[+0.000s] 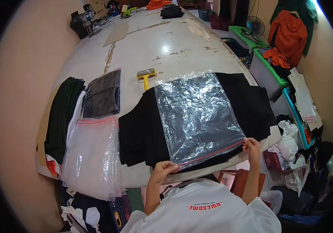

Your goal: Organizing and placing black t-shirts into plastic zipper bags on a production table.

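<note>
A clear plastic zip bag [199, 116] lies flat across a black garment [139, 128], its red seal strip along the edge nearest me. My left hand [163, 171] pinches the near left corner of the bag. At the near right corner, my right hand [253, 146] is closed on the bag's edge, thumb and fingers together. The garment spreads out on both sides from under the bag. Just beyond it lies a lint roller [146, 77] with a yellow handle. To the left are a stack of clear zip bags [90, 155] and a bagged dark garment [102, 93].
The long white worktable [147, 46] has peeling patches. Folded dark green garments [63, 112] are piled at its left edge. Black folded cloth [172, 12] sits at the far end. Green-rimmed bins [269, 70], a fan [255, 26] and hanging orange clothing [288, 35] stand along the right.
</note>
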A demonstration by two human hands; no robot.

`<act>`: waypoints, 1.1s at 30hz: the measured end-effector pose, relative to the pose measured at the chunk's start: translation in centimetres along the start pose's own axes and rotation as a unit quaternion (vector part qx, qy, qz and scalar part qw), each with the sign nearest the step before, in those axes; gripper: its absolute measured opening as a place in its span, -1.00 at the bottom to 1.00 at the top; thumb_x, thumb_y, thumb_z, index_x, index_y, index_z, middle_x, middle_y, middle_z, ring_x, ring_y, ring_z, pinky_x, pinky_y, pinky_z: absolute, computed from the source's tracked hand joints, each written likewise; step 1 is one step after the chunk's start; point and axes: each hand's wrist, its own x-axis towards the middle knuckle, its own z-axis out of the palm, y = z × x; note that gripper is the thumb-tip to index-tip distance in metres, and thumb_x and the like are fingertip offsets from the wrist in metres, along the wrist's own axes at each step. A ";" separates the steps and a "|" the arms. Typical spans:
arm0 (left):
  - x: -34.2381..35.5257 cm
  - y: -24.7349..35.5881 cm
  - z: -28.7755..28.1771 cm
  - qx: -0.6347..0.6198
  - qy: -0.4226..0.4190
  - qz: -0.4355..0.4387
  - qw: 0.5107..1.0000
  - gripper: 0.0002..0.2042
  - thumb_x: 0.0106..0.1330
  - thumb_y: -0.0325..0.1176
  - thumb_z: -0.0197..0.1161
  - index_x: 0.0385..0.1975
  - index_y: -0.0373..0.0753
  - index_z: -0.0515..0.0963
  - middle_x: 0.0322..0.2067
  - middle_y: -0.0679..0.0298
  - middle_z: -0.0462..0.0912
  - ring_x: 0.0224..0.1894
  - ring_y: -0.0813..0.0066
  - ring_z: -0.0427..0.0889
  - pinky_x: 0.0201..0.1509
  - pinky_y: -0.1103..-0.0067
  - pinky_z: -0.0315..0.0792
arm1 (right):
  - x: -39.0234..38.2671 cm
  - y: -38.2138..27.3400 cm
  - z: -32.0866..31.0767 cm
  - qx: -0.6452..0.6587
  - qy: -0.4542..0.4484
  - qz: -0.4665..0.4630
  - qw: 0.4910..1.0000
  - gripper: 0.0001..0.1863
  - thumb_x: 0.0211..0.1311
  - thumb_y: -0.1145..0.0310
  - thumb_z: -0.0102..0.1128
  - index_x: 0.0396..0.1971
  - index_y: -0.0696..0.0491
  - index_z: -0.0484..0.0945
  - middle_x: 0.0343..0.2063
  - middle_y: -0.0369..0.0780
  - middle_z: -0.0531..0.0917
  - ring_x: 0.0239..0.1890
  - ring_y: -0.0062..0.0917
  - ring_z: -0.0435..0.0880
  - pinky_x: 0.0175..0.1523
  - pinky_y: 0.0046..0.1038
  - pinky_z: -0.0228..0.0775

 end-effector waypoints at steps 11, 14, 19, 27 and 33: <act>0.1 -0.3 0.3 0.001 0.007 0.007 1.000 -0.80 0.19 -0.41 0.10 -0.34 -0.44 0.50 -0.37 0.09 0.58 -0.32 0.41 0.59 -0.22 0.59 0.48 | 1.1 0.0 0.3 0.011 -0.002 0.001 1.000 -0.86 0.03 0.36 0.18 -0.51 0.11 0.49 -0.68 -0.36 0.48 -0.70 -0.76 0.42 -0.61 -0.78 0.25; 0.0 -0.3 0.5 0.013 0.021 0.014 1.000 -0.81 0.17 -0.40 0.13 -0.37 -0.44 0.51 -0.39 0.08 0.58 -0.35 0.41 0.59 -0.25 0.60 0.49 | 1.2 0.0 0.5 0.011 0.003 0.005 1.000 -0.87 0.04 0.36 0.17 -0.50 0.12 0.49 -0.68 -0.35 0.47 -0.71 -0.76 0.42 -0.63 -0.77 0.23; -0.1 -0.3 0.5 0.038 0.024 0.011 0.999 -0.80 0.17 -0.38 0.14 -0.39 -0.44 0.51 -0.41 0.10 0.59 -0.37 0.44 0.59 -0.27 0.62 0.49 | 1.5 0.3 0.4 0.006 0.004 0.010 1.000 -0.86 0.03 0.35 0.17 -0.50 0.12 0.49 -0.67 -0.35 0.47 -0.72 -0.74 0.43 -0.64 -0.76 0.20; 0.0 0.0 0.9 0.050 0.036 0.006 0.998 -0.79 0.16 -0.37 0.15 -0.37 -0.44 0.52 -0.38 0.13 0.59 -0.35 0.45 0.59 -0.25 0.63 0.49 | 2.0 0.5 0.3 0.003 -0.001 0.011 1.000 -0.85 0.04 0.34 0.16 -0.49 0.13 0.48 -0.68 -0.35 0.46 -0.73 -0.73 0.44 -0.66 -0.75 0.19; 0.1 -0.2 1.0 0.053 0.039 0.006 0.998 -0.79 0.16 -0.38 0.15 -0.35 -0.44 0.51 -0.38 0.12 0.59 -0.35 0.45 0.59 -0.23 0.62 0.49 | 2.2 0.2 0.3 -0.018 -0.005 0.020 1.000 -0.84 0.04 0.33 0.16 -0.48 0.12 0.49 -0.67 -0.35 0.47 -0.73 -0.72 0.47 -0.68 -0.75 0.19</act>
